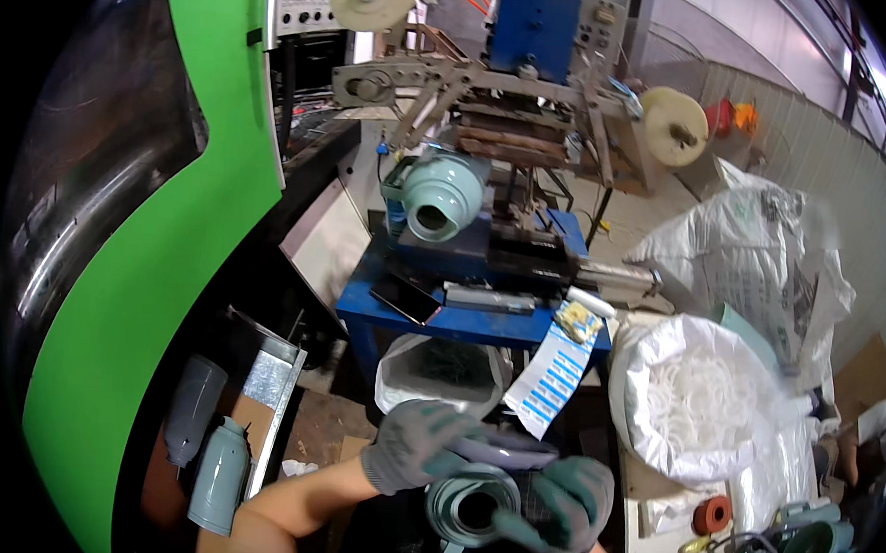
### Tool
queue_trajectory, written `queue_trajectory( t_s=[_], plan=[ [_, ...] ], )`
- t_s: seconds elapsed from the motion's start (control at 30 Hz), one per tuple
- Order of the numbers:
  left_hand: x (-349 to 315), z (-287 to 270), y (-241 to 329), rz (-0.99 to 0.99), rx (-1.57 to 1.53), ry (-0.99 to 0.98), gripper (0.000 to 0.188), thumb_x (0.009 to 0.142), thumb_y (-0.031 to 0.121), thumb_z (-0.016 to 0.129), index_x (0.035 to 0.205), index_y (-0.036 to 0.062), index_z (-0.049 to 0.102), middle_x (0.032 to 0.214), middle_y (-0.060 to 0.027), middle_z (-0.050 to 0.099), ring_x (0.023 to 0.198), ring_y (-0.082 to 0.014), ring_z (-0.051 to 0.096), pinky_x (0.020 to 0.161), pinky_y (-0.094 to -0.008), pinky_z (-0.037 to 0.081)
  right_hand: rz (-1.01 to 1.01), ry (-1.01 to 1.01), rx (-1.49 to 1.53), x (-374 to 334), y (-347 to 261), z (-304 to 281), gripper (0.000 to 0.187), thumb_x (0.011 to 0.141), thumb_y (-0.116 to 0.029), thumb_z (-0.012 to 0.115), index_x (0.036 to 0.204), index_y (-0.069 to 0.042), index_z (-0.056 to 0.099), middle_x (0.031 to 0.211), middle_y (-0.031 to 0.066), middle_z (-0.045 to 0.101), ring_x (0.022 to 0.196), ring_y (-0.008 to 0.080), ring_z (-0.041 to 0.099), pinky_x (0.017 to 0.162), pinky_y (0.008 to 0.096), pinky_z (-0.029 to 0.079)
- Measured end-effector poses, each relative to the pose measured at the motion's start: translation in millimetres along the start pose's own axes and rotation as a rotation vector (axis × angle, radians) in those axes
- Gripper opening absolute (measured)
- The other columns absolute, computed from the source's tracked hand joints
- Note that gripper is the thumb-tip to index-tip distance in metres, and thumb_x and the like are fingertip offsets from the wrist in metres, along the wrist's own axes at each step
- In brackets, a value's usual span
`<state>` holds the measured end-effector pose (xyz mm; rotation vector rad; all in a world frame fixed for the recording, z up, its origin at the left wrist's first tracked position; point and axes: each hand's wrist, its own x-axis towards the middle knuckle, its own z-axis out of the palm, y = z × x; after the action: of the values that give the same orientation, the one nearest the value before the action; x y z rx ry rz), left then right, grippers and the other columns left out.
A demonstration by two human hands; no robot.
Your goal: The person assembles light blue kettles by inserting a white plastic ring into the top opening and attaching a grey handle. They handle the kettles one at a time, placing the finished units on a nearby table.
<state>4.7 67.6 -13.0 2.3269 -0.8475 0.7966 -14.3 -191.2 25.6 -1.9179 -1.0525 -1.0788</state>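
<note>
In front of my body is a teal plastic jug shell, its round open mouth turned up toward me and a small tab at its near side. My left hand, in a grey-green glove, closes on the left end of a grey curved piece just beyond the mouth. My right hand, gloved alike, is closed at the right side of the shell, with a finger or thumb reaching along its rim. Motion blurs the fingers and partly hides their grip. Whether the grey piece is joined to the shell, I cannot tell.
Ahead, a blue bench carries a printing machine with another teal shell, a phone and a hanging label sheet. A bag of white rings stands right. Bottle-shaped shells lie left, beside a green machine panel.
</note>
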Motion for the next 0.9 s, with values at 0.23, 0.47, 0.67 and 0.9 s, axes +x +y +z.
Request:
queue_trajectory(
  t_s=[0.23, 0.47, 0.67, 0.9],
  plan=[
    [-54.8, 31.7, -41.2, -1.131, -1.176, 0.868, 0.015, 0.105, 0.022, 0.064, 0.107, 0.0086, 0.059, 0.076, 0.0046, 0.051, 0.062, -0.006, 0.047, 0.054, -0.0239, 0.037, 0.132, -0.493, 0.312, -83.5, -7.3, 44.4, 0.067, 0.072, -0.036, 0.091, 0.13, -0.014, 0.067, 0.126, 0.0135, 0.066, 0.117, 0.0382, 0.065, 0.104, 0.0542, 0.051],
    [-39.4, 55.4, -16.2, -0.998, -1.402, 0.492, 0.026, 0.109, 0.034, 0.058, 0.116, 0.0095, 0.063, 0.081, 0.0027, 0.058, 0.06, -0.0041, 0.051, 0.051, -0.0196, 0.042, 0.25, -0.232, 0.436, -65.1, 13.4, -18.3, 0.067, 0.065, -0.024, 0.093, 0.122, -0.003, 0.064, 0.115, 0.0185, 0.068, 0.097, 0.0349, 0.07, 0.098, 0.0525, 0.056],
    [11.1, 59.6, 33.9, -1.26, -1.613, 0.329, 0.038, 0.11, 0.049, 0.047, 0.092, 0.015, 0.052, 0.076, -0.002, 0.054, 0.054, -0.0113, 0.046, 0.05, -0.0254, 0.037, 0.435, -0.146, 0.429, -94.0, 9.6, -30.9, 0.061, 0.075, -0.032, 0.087, 0.122, -0.003, 0.062, 0.12, 0.0221, 0.066, 0.113, 0.0407, 0.067, 0.095, 0.0538, 0.058],
    [2.9, 76.1, 37.7, -1.178, -1.595, 0.281, 0.033, 0.11, 0.04, 0.046, 0.094, 0.0113, 0.051, 0.082, -0.0091, 0.062, 0.066, -0.0184, 0.058, 0.06, -0.0321, 0.05, 0.283, -0.314, 0.534, -68.6, 18.7, -25.2, 0.048, 0.062, -0.024, 0.09, 0.099, -0.008, 0.063, 0.108, 0.0165, 0.067, 0.105, 0.0376, 0.068, 0.09, 0.0531, 0.058]
  ],
)
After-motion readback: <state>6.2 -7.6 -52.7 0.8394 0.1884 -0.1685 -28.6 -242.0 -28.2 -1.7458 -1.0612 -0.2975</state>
